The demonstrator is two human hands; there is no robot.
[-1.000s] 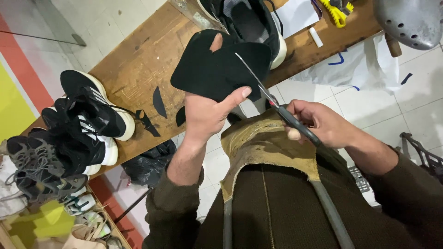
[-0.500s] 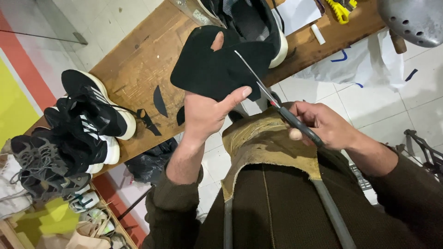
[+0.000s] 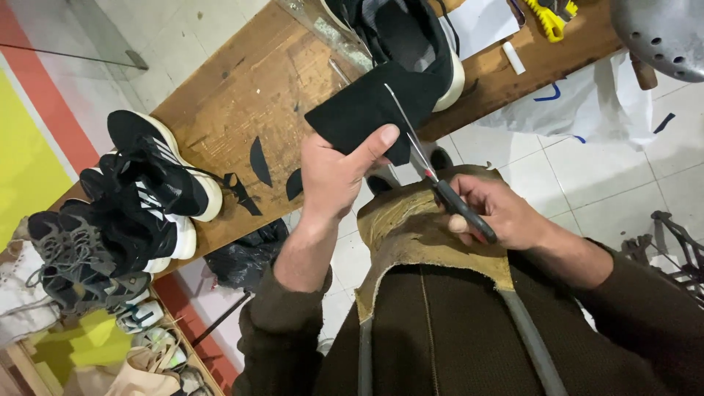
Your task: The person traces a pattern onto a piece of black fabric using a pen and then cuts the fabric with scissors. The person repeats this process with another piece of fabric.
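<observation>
The right hand [image 3: 506, 213] hides the scissors' [image 3: 440, 187] handle loops, the left hand's [image 3: 334, 172] fingers lie hidden behind the black sheet [image 3: 363, 110], the top edge cuts off the shoe [image 3: 411, 37] and grey helmet [image 3: 660, 33], and both elbows leave the picture.

A dark brown ribbed knit sweater is worn, its long sleeves [image 3: 282, 323] ended in cuffs at both wrists, with the left hand [image 3: 334, 172] and right hand [image 3: 499, 213] left bare. A worn tan leather apron bib [image 3: 425, 235] with frayed edges is laid over the chest. Two grey straps [image 3: 532, 345] are seen running down from the bib's lower corners.
</observation>
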